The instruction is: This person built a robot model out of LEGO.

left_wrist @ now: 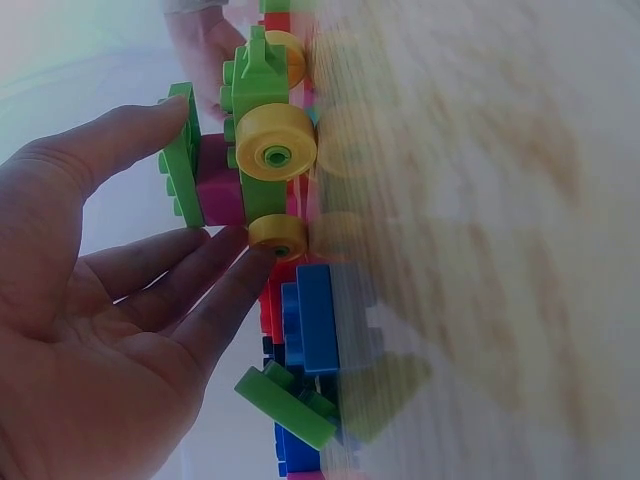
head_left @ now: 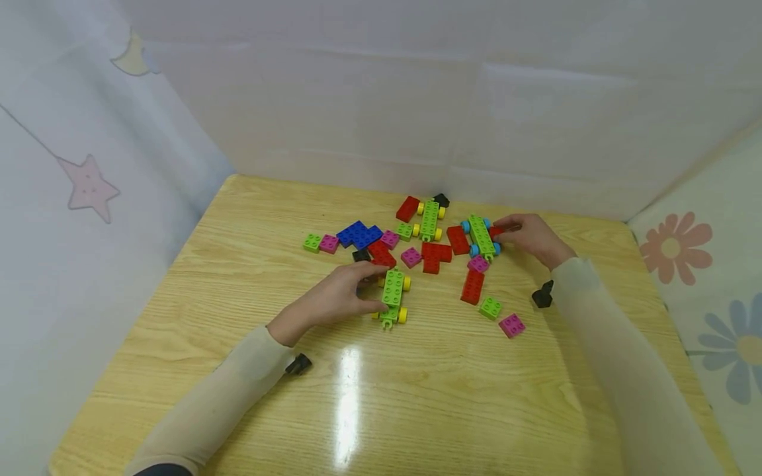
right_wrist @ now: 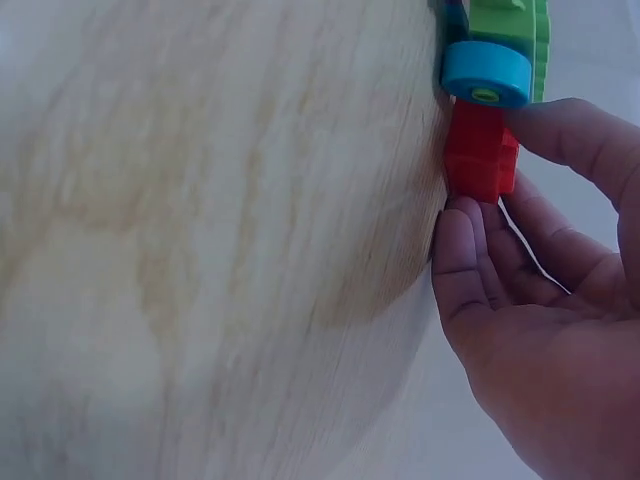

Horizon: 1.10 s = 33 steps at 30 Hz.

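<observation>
My left hand (head_left: 342, 294) grips a small toy car at the front middle of the pile, thumb and fingertips at opposite ends. This car has a green wheeled base (head_left: 389, 316), yellow wheels (left_wrist: 272, 140), a pink brick (left_wrist: 220, 180) on the base and a green plate (left_wrist: 182, 165) on top. At the right of the pile my right hand (head_left: 532, 238) pinches a red brick (right_wrist: 478, 155) close to the table. The brick sits right beside the blue wheel (right_wrist: 487, 75) of another green wheeled base (head_left: 481, 235).
A second yellow-wheeled green base (head_left: 430, 221) stands at the back. Blue bricks (head_left: 359, 235) lie left of it, among several red, pink and green ones. A black piece (head_left: 542, 295) is near my right sleeve, another black piece (head_left: 299, 364) by my left. White curtains (head_left: 387, 99) bound the table (head_left: 250, 410).
</observation>
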Motion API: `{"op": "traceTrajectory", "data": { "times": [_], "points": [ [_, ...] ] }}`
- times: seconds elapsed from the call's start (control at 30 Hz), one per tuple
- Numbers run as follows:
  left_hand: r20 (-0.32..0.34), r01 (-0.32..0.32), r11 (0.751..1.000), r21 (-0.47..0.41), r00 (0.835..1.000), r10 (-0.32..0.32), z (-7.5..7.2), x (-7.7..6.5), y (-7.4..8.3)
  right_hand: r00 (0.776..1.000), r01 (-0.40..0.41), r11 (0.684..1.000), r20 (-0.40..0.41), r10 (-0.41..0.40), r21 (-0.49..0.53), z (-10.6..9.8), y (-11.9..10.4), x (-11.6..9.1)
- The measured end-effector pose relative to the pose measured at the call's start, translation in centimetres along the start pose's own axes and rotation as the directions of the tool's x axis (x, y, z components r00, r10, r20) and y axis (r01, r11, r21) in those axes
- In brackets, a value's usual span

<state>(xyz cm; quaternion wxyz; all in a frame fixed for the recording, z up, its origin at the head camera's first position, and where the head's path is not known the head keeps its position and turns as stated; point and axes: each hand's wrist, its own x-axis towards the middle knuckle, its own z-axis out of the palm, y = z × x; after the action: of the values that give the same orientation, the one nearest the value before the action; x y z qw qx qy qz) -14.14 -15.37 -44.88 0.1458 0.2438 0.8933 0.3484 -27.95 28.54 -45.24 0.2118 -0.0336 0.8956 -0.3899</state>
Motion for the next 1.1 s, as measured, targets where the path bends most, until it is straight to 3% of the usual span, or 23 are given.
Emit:
{"op": "traceTrajectory", "data": {
  "times": [0.63,0.9,1.1],
  "points": [
    [0.009,0.009,1.000,0.001,1.000,-0.009,0.2,0.0,0.0,0.998,-0.026,0.999,-0.058,0.024,-0.041,0.3,0.3,-1.0],
    [-0.004,0.008,1.000,0.010,1.000,-0.008,0.0,0.0,0.2,0.994,-0.004,0.999,-0.109,0.000,-0.035,0.1,-1.5,-2.0],
    [-0.002,0.008,1.000,0.020,1.000,-0.008,-0.1,0.0,0.3,0.992,0.047,0.998,-0.116,-0.052,-0.040,1.2,-4.0,-2.5]
  ]
}}
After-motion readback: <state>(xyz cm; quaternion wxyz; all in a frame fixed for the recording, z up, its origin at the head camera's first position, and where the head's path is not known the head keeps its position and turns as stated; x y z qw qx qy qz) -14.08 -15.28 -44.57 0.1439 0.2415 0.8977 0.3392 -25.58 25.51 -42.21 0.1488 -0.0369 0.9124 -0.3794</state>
